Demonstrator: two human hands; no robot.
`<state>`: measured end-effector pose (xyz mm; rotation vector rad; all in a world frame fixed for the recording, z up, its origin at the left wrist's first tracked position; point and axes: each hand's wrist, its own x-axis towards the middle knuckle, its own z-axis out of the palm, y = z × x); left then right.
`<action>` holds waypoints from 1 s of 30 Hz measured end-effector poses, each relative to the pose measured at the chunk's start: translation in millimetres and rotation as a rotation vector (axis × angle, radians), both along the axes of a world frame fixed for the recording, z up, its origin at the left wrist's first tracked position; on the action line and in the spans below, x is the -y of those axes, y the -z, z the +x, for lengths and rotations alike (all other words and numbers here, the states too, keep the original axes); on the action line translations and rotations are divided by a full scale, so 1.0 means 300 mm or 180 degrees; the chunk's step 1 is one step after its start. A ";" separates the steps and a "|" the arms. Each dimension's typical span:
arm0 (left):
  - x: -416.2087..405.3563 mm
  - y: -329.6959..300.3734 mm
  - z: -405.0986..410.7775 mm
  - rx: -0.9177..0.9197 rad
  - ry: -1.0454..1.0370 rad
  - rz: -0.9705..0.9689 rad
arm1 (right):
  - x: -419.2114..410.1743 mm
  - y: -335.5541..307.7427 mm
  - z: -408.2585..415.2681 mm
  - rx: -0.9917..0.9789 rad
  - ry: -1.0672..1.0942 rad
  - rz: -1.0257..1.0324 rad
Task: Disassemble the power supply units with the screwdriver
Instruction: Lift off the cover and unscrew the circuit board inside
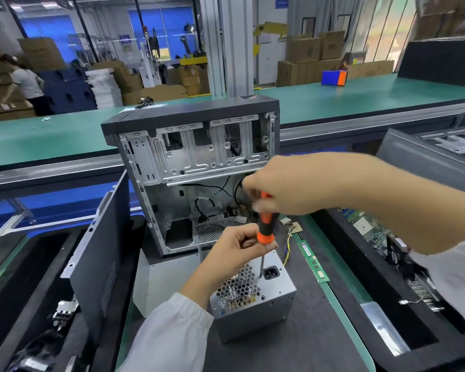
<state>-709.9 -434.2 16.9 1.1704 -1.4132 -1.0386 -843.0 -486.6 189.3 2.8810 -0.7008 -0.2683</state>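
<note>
A silver power supply unit (263, 310) with a honeycomb grille and a black mains socket stands on the dark mat in front of me. An orange-and-black screwdriver (266, 224) stands upright over it, its shaft tip touching the top face just left of the socket. My right hand (287, 183) grips the top of the handle from above. My left hand (239, 247) pinches the lower end of the handle where the shaft begins.
An open computer case (196, 167) stands upright right behind the unit, cables hanging inside. A black side panel (97, 259) leans at the left. A green memory stick (313, 260) lies to the right. Black trays with circuit boards (373, 232) and parts flank the mat.
</note>
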 end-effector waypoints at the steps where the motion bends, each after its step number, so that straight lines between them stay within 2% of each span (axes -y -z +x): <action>1: 0.000 0.000 0.001 -0.0023 0.0005 0.0015 | 0.006 -0.015 -0.009 -0.0140 -0.0073 0.0334; 3: 0.000 -0.002 0.002 -0.0024 -0.0012 -0.0004 | 0.013 -0.037 -0.019 -0.0287 -0.0133 0.0672; 8: 0.005 0.003 0.003 -0.0001 -0.0037 -0.0066 | -0.005 0.006 0.005 0.0002 0.0346 0.0067; 15: 0.005 0.010 0.025 0.0195 0.0090 0.0021 | 0.025 0.041 0.017 0.0199 0.0167 0.0117; 24: -0.031 0.063 0.099 0.1671 -0.0106 0.0203 | 0.043 -0.021 0.000 0.0199 0.0340 0.0178; 27: -0.032 0.087 0.075 0.1688 -0.0078 0.0187 | 0.052 -0.041 -0.002 0.0262 0.0411 0.0322; 30: -0.028 0.107 0.059 0.1456 -0.0213 0.0002 | 0.058 -0.056 -0.008 0.0361 0.0507 0.0514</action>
